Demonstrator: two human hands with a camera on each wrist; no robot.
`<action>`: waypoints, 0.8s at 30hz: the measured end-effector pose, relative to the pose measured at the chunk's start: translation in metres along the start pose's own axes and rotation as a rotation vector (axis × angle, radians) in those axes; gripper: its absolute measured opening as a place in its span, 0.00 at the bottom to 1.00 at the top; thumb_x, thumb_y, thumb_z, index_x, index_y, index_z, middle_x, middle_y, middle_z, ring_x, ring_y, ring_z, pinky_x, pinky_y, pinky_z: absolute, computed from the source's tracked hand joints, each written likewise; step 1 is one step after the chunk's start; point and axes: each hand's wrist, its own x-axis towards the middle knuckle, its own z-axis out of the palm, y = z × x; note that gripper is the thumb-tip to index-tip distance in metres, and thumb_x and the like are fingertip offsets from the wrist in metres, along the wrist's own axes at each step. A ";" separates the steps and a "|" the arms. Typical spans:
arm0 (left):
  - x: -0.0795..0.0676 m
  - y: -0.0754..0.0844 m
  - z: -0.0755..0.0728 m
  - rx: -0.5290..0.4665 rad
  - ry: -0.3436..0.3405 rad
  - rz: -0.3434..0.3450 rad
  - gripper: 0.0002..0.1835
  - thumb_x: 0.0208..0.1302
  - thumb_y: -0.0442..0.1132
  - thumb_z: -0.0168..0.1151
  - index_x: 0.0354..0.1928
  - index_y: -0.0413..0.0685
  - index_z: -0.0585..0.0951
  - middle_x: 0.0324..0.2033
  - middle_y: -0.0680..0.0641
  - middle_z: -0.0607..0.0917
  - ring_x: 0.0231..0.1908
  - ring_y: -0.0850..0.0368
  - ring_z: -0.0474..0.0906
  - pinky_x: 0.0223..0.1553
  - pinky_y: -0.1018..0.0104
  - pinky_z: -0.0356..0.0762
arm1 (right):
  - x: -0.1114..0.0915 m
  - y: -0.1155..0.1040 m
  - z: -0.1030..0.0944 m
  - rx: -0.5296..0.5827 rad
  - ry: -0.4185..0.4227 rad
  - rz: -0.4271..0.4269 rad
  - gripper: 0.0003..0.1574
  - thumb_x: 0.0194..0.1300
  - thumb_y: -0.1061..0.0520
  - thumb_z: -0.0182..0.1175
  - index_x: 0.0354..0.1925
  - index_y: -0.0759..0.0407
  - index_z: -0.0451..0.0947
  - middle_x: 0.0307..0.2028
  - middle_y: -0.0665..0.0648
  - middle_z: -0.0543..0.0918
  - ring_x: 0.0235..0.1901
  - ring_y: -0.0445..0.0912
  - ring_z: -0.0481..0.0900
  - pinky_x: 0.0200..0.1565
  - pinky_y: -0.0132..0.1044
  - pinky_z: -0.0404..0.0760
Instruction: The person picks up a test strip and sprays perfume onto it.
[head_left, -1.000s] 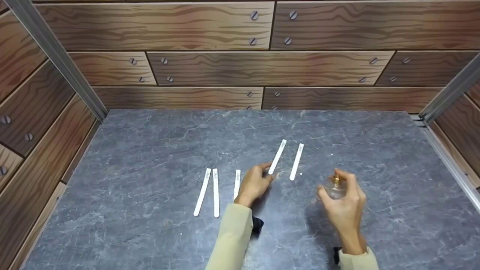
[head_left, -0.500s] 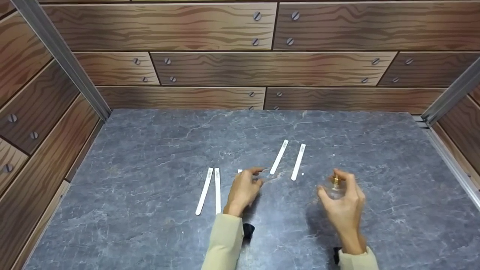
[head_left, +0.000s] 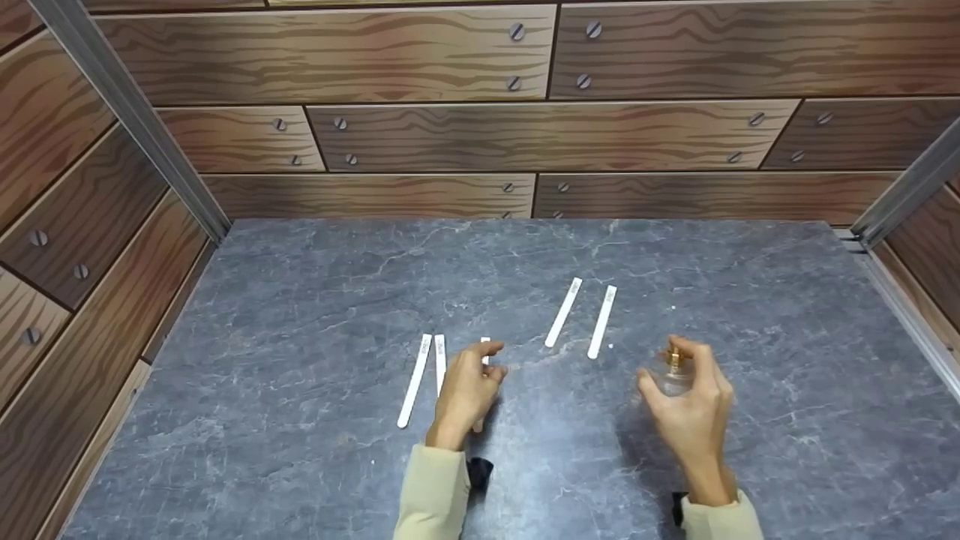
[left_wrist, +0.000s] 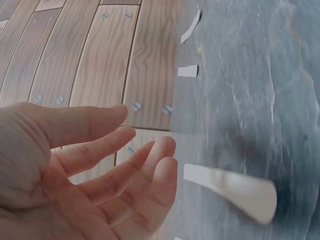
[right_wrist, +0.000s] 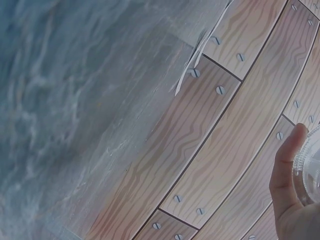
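Note:
My right hand [head_left: 694, 412] grips a clear glass perfume bottle [head_left: 676, 384] with a gold neck, index finger on its top. In the right wrist view, the bottle's round glass base [right_wrist: 312, 172] shows at the right edge beside one digit. My left hand [head_left: 463, 386] is empty, its fingers loosely bent, over the left group of white paper test strips. It partly covers the second strip [head_left: 440, 356] and a third strip [head_left: 486, 340]; the outermost strip [head_left: 415, 382] lies fully visible. Two more, a slanted strip [head_left: 564, 311] and its neighbour strip [head_left: 602, 322], lie between the hands, farther back.
Everything lies on a grey marbled tabletop [head_left: 337, 300]. Wood-patterned panels [head_left: 427, 135] stand behind it and at both sides, with metal corner posts [head_left: 150, 127]. Small writing marks the far ends of the strips.
My left hand has drawn away from the slanted strip of the right pair, moving left and toward me over the left group. My right hand keeps holding the perfume bottle in place.

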 end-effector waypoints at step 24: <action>-0.024 -0.018 -0.013 -0.057 0.078 -0.060 0.18 0.60 0.19 0.61 0.52 0.30 0.83 0.44 0.35 0.86 0.36 0.50 0.85 0.38 0.58 0.83 | 0.002 0.000 -0.001 0.029 -0.010 -0.003 0.32 0.38 0.78 0.73 0.46 0.75 0.77 0.33 0.70 0.85 0.36 0.29 0.75 0.39 0.16 0.75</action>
